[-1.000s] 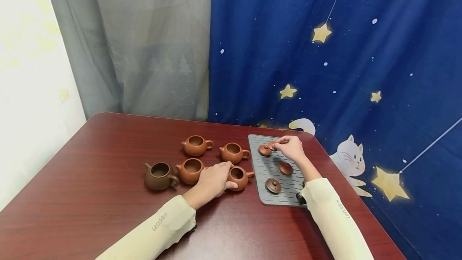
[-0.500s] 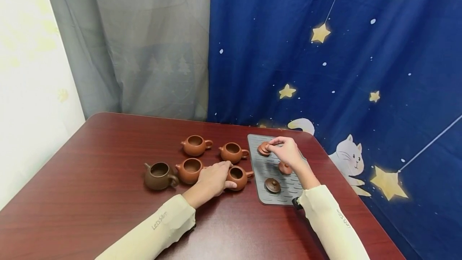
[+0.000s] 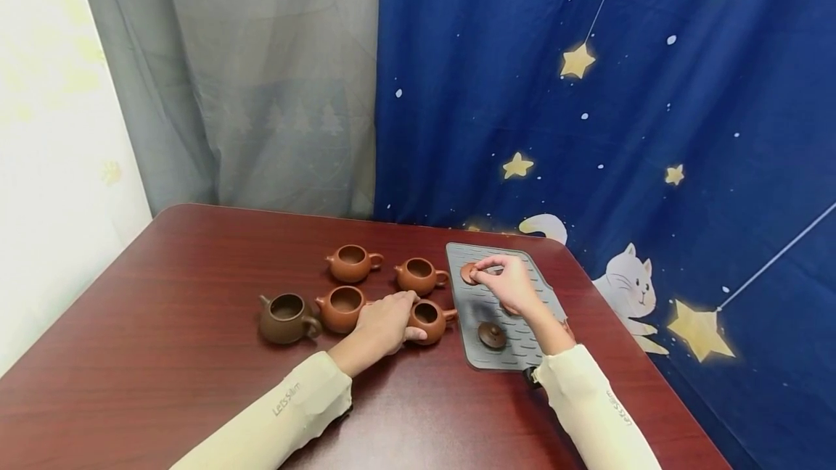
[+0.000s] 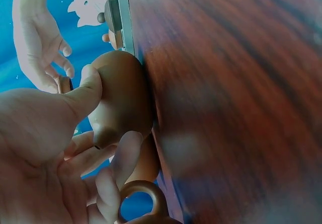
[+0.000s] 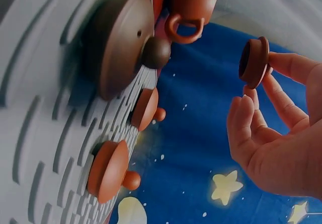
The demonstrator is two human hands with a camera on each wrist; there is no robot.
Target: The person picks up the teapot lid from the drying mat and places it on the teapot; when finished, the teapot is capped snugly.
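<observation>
My left hand (image 3: 385, 321) grips the nearest reddish-brown clay teapot (image 3: 427, 321), which has no lid on; in the left wrist view my thumb and fingers lie on both sides of its round body (image 4: 121, 93). My right hand (image 3: 514, 283) pinches a small reddish-brown teapot lid (image 5: 255, 63) by its knob, up in the air in the right wrist view. In the head view this lid overlaps another lid at the mat's far left. On the grey mat (image 3: 483, 303) lies a dark brown lid (image 3: 492, 335); a further reddish lid (image 5: 109, 171) is mostly hidden by my hand in the head view.
Left of the mat stand more lidless teapots: reddish ones at the back (image 3: 353, 264), at the back right (image 3: 420, 276) and beside my left hand (image 3: 342, 309), and a dark brown teapot (image 3: 286, 319). Curtains hang behind the table (image 3: 196, 383).
My right hand has moved left over the mat with the pinched lid, covering the lid at the far left. My left hand stays on the teapot.
</observation>
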